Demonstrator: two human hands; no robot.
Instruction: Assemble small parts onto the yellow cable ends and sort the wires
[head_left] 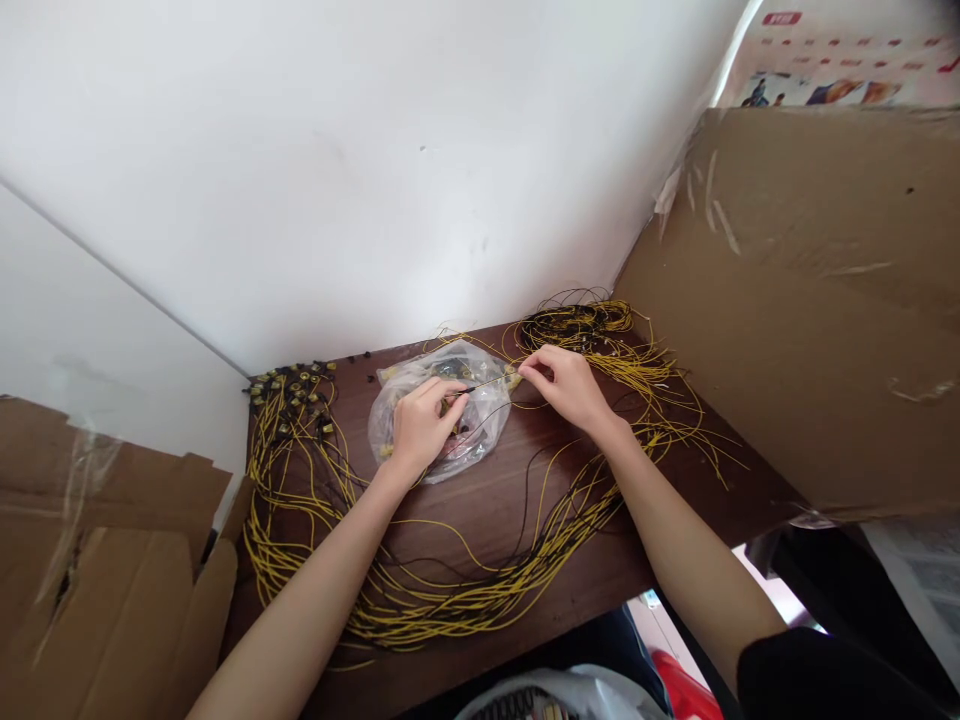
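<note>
Above a clear plastic bag, my left hand pinches a thin dark wire near a small black piece at its fingertips. My right hand is closed on the wire's other side, a short way to the right, so the wire runs nearly straight between the two. Small yellow and dark parts show through the bag, too blurred to name. A long bundle of yellow and black wires curves round the front of the brown table. At its left end lie several small yellow-and-black parts.
A coiled heap of yellow and black wires lies at the back right. Cardboard stands on both sides, a tall sheet at right and a box at left. A white wall rises behind. Another plastic bag sits below the front edge.
</note>
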